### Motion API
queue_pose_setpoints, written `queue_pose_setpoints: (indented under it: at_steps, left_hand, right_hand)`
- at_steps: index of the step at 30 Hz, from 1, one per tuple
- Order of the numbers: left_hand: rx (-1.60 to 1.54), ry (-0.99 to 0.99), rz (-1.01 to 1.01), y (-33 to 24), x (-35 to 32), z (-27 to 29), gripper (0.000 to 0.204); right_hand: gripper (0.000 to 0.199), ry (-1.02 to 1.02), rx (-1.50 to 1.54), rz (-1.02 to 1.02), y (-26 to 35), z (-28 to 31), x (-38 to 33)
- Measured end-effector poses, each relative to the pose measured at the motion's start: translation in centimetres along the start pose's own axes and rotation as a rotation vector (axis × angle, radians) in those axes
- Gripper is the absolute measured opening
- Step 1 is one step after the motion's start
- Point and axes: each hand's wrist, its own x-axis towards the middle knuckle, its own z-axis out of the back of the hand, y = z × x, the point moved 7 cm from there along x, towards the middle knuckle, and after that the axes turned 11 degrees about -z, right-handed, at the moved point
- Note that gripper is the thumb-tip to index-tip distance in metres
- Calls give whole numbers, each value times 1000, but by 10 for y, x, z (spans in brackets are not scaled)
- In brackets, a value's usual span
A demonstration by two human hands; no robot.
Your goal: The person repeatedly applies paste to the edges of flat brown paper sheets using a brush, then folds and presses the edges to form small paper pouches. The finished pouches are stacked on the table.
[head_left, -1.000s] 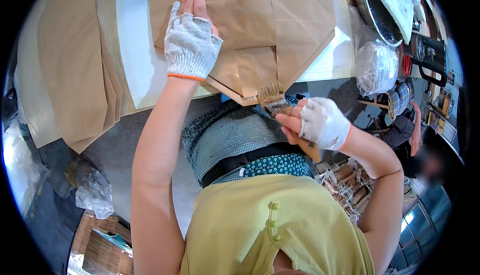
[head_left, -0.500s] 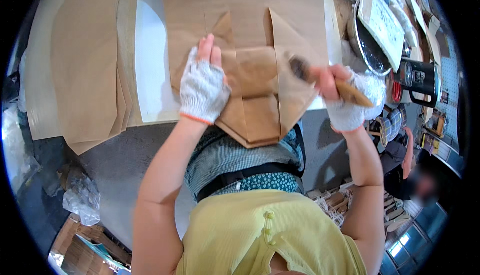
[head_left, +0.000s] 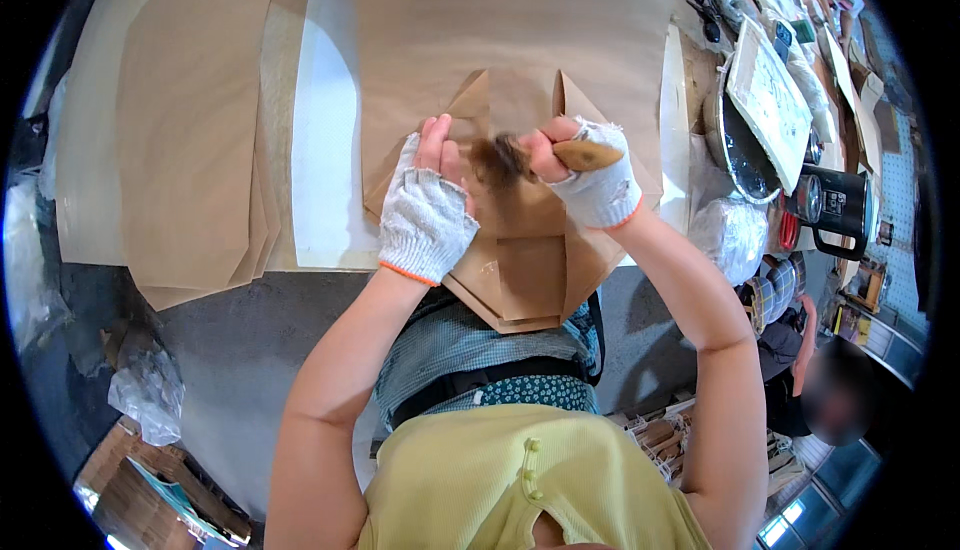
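A brown kraft paper bag [head_left: 532, 275] lies before me with its end folded open into angled flaps and creased panels. My left hand [head_left: 430, 208], in a white fingerless knit glove, presses on the bag's left flap with its fingers stretched out. Gloved the same way, my right hand [head_left: 597, 176] grips a brush [head_left: 588, 155] by its wooden handle. The dark bristles, blurred by motion, are over the middle of the folded end, just right of my left fingers.
Stacked brown paper sheets [head_left: 190, 150] lie at the left, beside a white sheet [head_left: 325, 130]. On the right are a round pan [head_left: 742, 165] with a white board [head_left: 768, 100] across it, a black mug [head_left: 842, 212] and clear plastic wrap [head_left: 730, 238]. Another person [head_left: 790, 360] is at lower right.
My right hand has swung the brush leftward, from the bag's right side onto its middle panel. My left hand stays on the left flap. The view has shifted slightly.
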Motion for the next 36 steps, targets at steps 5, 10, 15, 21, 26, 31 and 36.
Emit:
queue_pose_setpoints:
  at_steps: [5, 10, 15, 21, 26, 31, 36]
  left_hand:
    - [-161, -20, 109, 1, 9, 7, 58]
    - [-40, -2, -4, -10, 10, -2, 52]
    - [0, -59, -42, -12, 6, 5, 47]
    - [-94, -29, 68, 11, 24, 18, 45]
    - [-183, 244, 234, 55, 42, 4, 53]
    - [-8, 402, 289, 43, 55, 8, 30]
    - [196, 216, 75, 1, 26, 22, 25]
  right_hand:
    - [15, -267, -581, 623, 18, -16, 3]
    - [45, -371, -594, 561, -3, 42, -44]
    - [50, -664, -1111, -41, -88, 191, -154]
    - [36, -639, -1030, 4, -63, 179, -161]
    - [34, -127, -215, -254, -86, 94, -42]
    - [33, 254, -556, -353, -88, 74, 3]
    - [35, 73, -935, -60, -62, 56, -36]
